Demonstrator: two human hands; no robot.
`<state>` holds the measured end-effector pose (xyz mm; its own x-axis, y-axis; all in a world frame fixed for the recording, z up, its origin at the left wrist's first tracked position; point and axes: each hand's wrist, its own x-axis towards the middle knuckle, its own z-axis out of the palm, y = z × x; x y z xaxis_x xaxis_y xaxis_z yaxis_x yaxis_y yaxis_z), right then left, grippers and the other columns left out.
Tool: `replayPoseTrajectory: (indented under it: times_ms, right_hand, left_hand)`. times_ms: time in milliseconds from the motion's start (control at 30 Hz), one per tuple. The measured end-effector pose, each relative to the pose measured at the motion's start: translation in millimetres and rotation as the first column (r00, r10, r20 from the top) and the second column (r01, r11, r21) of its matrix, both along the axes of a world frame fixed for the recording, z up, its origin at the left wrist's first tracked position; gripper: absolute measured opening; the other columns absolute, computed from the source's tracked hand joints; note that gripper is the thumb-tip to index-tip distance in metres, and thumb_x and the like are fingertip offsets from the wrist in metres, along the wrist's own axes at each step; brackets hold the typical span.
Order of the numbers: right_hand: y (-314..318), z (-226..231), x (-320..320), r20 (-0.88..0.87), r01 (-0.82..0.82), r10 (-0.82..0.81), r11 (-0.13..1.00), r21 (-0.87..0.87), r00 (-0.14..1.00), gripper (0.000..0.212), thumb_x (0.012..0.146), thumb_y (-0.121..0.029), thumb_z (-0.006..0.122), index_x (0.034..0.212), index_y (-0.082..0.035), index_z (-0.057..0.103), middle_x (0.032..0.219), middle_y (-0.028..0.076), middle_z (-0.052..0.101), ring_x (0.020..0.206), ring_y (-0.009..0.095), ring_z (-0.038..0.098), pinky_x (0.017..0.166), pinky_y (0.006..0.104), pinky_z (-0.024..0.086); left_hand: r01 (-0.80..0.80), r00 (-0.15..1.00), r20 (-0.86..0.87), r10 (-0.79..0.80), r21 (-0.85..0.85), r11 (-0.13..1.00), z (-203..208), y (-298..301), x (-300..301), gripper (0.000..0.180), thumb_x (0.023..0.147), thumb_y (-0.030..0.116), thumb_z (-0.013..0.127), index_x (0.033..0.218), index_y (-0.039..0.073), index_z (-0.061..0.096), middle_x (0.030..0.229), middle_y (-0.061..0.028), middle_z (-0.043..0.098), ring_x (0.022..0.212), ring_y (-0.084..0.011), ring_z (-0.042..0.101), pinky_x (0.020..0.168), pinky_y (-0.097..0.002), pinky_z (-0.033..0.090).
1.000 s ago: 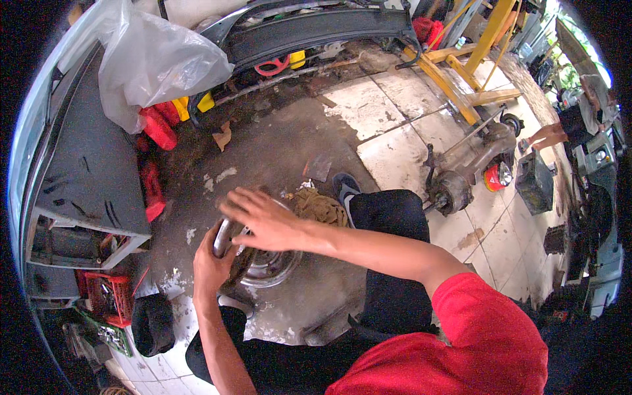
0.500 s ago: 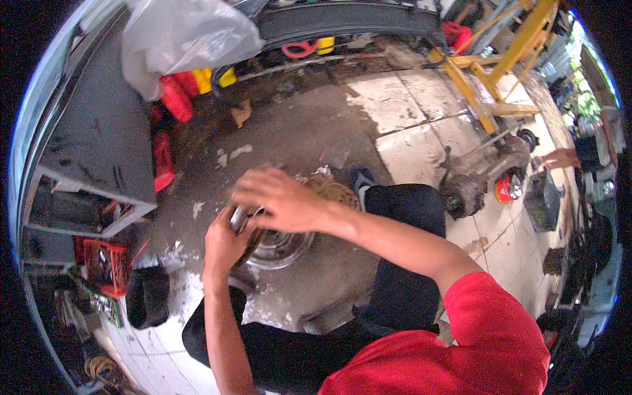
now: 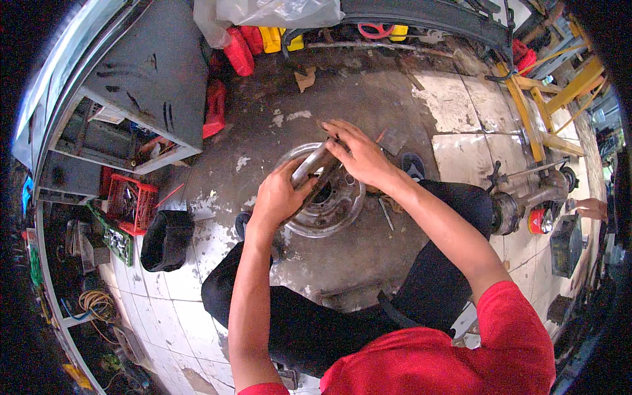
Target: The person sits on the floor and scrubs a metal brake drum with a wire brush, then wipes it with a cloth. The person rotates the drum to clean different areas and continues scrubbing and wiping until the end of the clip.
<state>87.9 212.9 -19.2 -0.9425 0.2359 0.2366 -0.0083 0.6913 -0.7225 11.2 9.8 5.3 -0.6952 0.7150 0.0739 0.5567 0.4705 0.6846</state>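
Observation:
My left hand [image 3: 278, 195] is closed around a curved, greyish metal piece [image 3: 312, 164] with a smooth outer band, held tilted above the floor. Its exact kind does not show, and my palm hides its lower end. At its upper end is my right hand [image 3: 359, 153], fingers stretched out over the tip and thumb against the metal. Below both hands a worn steel wheel rim [image 3: 339, 207] lies flat on the dirty floor, partly covered by the left hand and the piece.
A thin metal tool [image 3: 386, 214] lies right of the rim. Farther right are an axle assembly [image 3: 533, 197], a red can [image 3: 540, 221] and a yellow stand [image 3: 526, 112]. On the left stand a grey cabinet [image 3: 148, 79], a red crate [image 3: 131, 201] and a dark container [image 3: 166, 242].
The view has shifted, so the surroundings sit farther right. My right hand has gone from hovering blurred over the piece to resting at its upper end; the left keeps its hold.

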Motion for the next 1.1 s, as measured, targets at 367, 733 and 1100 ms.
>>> replayPoseTrajectory:
  times_ms: [367,733,1100]
  right_hand:
    - [16,-7,-1,0.069,-0.010,0.023,0.984,-0.177,0.997,0.050,0.099,-0.042,0.051,0.140,-0.012,0.052,0.144,0.018,0.048,0.137,0.035,0.041,0.115,0.0462,0.030]
    - [9,2,4,-0.068,-0.203,0.203,0.979,0.001,0.977,0.046,0.100,-0.040,0.051,0.136,-0.012,0.055,0.142,0.015,0.051,0.138,0.035,0.040,0.116,0.0482,0.028]
    - [-4,4,7,-0.136,-0.289,0.322,0.932,0.221,0.937,0.053,0.099,-0.046,0.049,0.142,-0.015,0.049,0.147,0.014,0.045,0.142,0.033,0.034,0.118,0.0501,0.024]
  left_hand:
    - [0.102,0.968,0.223,-0.111,0.051,0.993,-5,-2,-4,0.044,0.088,0.020,0.067,0.127,0.001,0.059,0.119,-0.0257,0.064,0.116,-0.0411,0.059,0.097,-0.0436,0.046]
    - [0.069,0.941,0.328,-0.084,0.057,0.996,-10,-13,1,0.032,0.091,0.024,0.068,0.111,-0.001,0.065,0.086,-0.0102,0.069,0.079,-0.0157,0.060,0.075,-0.0360,0.050]
    - [0.012,0.920,0.384,-0.082,0.182,0.983,-23,-28,3,0.068,0.088,0.020,0.070,0.147,0.003,0.041,0.135,-0.0212,0.057,0.128,-0.0291,0.053,0.106,-0.0374,0.040]
